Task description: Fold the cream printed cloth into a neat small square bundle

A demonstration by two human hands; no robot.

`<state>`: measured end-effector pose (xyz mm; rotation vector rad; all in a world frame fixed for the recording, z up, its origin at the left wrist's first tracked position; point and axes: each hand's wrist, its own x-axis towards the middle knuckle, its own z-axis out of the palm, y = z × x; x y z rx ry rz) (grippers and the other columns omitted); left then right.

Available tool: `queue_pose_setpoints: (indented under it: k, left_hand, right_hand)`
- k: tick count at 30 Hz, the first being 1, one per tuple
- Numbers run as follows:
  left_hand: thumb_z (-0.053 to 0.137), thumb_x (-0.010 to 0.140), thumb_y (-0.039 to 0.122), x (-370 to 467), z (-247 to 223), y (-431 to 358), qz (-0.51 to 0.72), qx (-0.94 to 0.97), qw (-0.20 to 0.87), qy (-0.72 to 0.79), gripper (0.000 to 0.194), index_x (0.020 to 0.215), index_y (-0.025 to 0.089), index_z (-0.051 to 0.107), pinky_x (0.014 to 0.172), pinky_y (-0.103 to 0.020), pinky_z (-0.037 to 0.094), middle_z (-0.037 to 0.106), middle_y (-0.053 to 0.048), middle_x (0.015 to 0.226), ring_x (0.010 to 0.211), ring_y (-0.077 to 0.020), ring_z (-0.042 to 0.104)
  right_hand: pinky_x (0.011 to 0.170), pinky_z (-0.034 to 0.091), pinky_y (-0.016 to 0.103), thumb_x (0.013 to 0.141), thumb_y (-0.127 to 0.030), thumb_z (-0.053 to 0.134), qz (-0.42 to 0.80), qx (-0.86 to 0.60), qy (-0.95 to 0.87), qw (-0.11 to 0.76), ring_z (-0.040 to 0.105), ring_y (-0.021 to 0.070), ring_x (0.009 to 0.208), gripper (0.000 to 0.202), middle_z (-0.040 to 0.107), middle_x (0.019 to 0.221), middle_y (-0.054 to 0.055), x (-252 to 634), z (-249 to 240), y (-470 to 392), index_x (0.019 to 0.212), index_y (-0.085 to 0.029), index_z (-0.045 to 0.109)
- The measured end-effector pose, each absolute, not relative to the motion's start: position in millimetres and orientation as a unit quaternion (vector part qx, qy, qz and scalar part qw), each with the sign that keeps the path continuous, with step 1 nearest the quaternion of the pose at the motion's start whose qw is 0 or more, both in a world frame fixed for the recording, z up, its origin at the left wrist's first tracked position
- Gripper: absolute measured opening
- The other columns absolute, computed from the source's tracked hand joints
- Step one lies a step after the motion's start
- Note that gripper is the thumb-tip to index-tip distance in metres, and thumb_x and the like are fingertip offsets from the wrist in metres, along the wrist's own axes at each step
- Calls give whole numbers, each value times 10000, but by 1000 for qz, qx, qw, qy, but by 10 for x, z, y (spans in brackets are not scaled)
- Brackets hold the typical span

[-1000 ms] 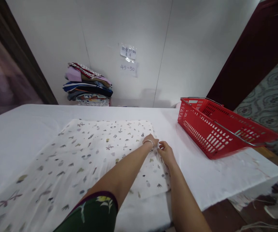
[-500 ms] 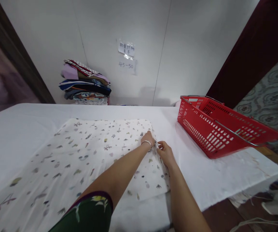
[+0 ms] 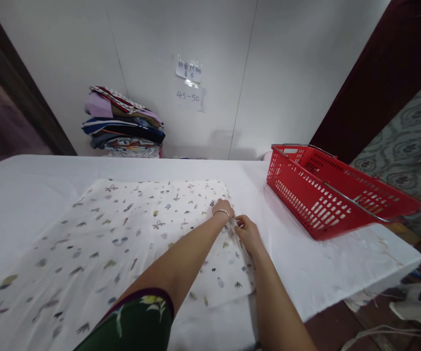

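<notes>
A white cloth [image 3: 130, 234] printed with small leaves, twigs and pebble shapes lies spread over the table's left and middle, its lower left part running out of view. At its right edge my left hand [image 3: 223, 208], with a bracelet at the wrist, bends its fingers over the fabric; the fingertips are partly hidden. Just to the right and nearer to me, my right hand [image 3: 247, 233] pinches the cloth's edge between thumb and fingers. The edge is bunched up slightly between the two hands. Below them the cloth's near right corner lies flat.
A red plastic basket [image 3: 305, 195] with metal handles stands on the right of the white-covered table [image 3: 287, 273]. Folded fabrics form a stack [image 3: 124, 124] at the back left. Paper signs [image 3: 188, 80] hang on the wall. A white plastic seat [image 3: 418, 307] is at lower right.
The view has shifted slightly. My left hand has turned a little at the cloth's edge, and my right hand stays close beside it, still pinching the fabric.
</notes>
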<state>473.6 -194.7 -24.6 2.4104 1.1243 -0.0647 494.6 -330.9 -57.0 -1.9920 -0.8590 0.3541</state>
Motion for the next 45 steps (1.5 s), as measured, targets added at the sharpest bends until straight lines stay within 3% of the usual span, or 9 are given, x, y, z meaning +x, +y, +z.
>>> queue_pose_setpoints:
  k: [5, 11, 18, 25, 32, 39, 45]
  left_hand:
    - [508, 772, 451, 4748, -246, -1918, -28, 873, 242, 422, 481, 1125, 135, 593, 814, -314, 476, 488, -182, 1294, 1025, -251, 590]
    - [546, 751, 269, 4773, -251, -1880, -41, 865, 251, 432, 401, 1118, 116, 600, 781, -280, 486, 529, -190, 1261, 1012, -238, 604]
    - [536, 747, 228, 4780, -250, -1833, -38, 860, 272, 431, 364, 1069, 82, 622, 769, -264, 480, 613, -208, 1136, 1019, -247, 607]
    - [443, 803, 270, 4760, -273, -1874, 10, 874, 301, 380, 289, 938, 172, 679, 749, -171, 455, 699, -62, 985, 917, -144, 638]
    - [467, 786, 229, 4835, -267, -1955, 4, 876, 264, 403, 321, 1017, 93, 644, 792, -247, 467, 643, -171, 1092, 1000, -219, 612]
    - [537, 764, 343, 4850, -196, -2071, -6, 893, 218, 393, 429, 1128, 120, 584, 842, -323, 473, 543, -181, 1227, 1039, -247, 586]
    - [666, 633, 246, 4871, -166, -2050, -41, 891, 216, 396, 463, 1088, 173, 619, 817, -293, 487, 521, -169, 1260, 1040, -243, 588]
  right_hand:
    - [514, 392, 234, 638, -232, 471, 144, -801, -351, 462, 497, 119, 566, 287, 576, 729, -33, 4942, -576, -3306, 904, -214, 577]
    - [513, 394, 234, 635, -224, 468, 150, -794, -353, 472, 488, 119, 559, 290, 568, 711, -33, 4935, -578, -3311, 899, -211, 586]
    - [517, 393, 233, 633, -220, 466, 152, -796, -353, 468, 485, 117, 553, 297, 571, 721, -28, 4920, -552, -3316, 904, -203, 587]
    - [532, 402, 237, 640, -218, 465, 143, -800, -358, 459, 504, 126, 579, 303, 578, 727, -25, 4934, -569, -3306, 915, -206, 591]
    - [548, 409, 239, 640, -212, 461, 141, -807, -355, 450, 518, 134, 602, 287, 590, 739, -18, 4918, -520, -3316, 896, -208, 588]
    - [565, 399, 244, 634, -192, 447, 130, -809, -367, 440, 519, 137, 608, 240, 595, 721, -17, 4918, -499, -3319, 832, -203, 581]
    - [611, 405, 257, 632, -190, 435, 119, -814, -368, 433, 523, 147, 639, 221, 602, 707, -14, 4887, -447, -3320, 794, -198, 585]
